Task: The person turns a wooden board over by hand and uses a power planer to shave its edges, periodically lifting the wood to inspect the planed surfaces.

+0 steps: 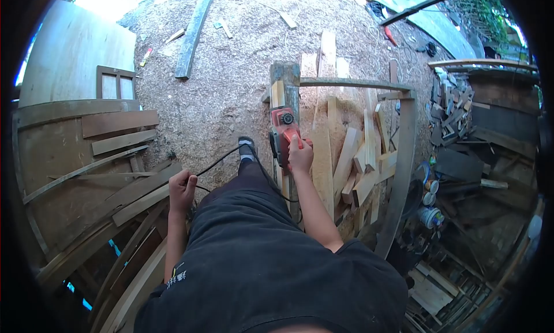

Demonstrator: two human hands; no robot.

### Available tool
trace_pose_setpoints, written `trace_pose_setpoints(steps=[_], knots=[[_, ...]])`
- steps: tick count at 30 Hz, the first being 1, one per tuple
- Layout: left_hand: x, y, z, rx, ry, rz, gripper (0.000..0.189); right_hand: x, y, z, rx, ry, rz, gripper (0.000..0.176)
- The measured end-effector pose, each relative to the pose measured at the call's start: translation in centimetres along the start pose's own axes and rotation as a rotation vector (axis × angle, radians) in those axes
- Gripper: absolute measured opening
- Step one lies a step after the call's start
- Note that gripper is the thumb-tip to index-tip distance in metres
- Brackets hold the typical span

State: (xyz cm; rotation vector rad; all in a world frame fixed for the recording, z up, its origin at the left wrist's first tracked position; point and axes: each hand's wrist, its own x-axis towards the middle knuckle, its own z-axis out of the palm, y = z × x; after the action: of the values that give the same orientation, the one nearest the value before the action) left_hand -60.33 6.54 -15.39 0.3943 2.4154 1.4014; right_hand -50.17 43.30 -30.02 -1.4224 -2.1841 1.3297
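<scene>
Planer (pixel 280 139) on the narrow wooden desk (pixel 285 73), over a pale timber strip (pixel 278 93). Looks fairly heavy, hard-shelled and stiff; best taken by the top handle (pixel 295 140), right grip (pixel 302 156) clamped there. Left of the desk, left grip (pixel 182 189) closed on the black power cord (pixel 222 158); looks pliable, loops past a shod foot (pixel 246 141) and could snag. Right of the desk, loose boards (pixel 346 160) heaped inside a wooden frame (pixel 404 160), limiting sideways room. Far left of the desk, more planks (pixel 124 141).

The right hand (pixel 300 155) is closed, its forearm stretched far and slightly left. The left hand (pixel 182 190) is curled, its forearm nearly upright.
</scene>
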Motion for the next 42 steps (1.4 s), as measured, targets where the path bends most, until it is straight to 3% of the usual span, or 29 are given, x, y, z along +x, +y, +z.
trace_pose_setpoints(steps=[9,11,24,30,42], knots=[[0.1,0.4,-1.2,-0.024,0.160,-0.030,0.054,7.1,-4.5,3.3,0.072,0.005,-0.003,0.052],[-0.4,0.3,-1.4,-0.047,0.187,-0.036,0.054,8.4,-6.4,3.4,0.009,-0.095,0.195,0.056],[-9.8,-2.4,-3.3,-0.075,0.293,-0.101,0.056,15.5,-13.4,4.0,0.479,-0.212,0.158,0.053],[-15.1,-3.3,-3.9,-0.147,0.351,-0.112,0.055,7.8,-11.6,-0.8,0.526,-0.221,0.144,0.046],[-30.3,-8.5,-7.1,-0.095,0.181,0.043,0.054,-19.3,2.4,-16.0,0.490,-0.121,0.225,0.043]])
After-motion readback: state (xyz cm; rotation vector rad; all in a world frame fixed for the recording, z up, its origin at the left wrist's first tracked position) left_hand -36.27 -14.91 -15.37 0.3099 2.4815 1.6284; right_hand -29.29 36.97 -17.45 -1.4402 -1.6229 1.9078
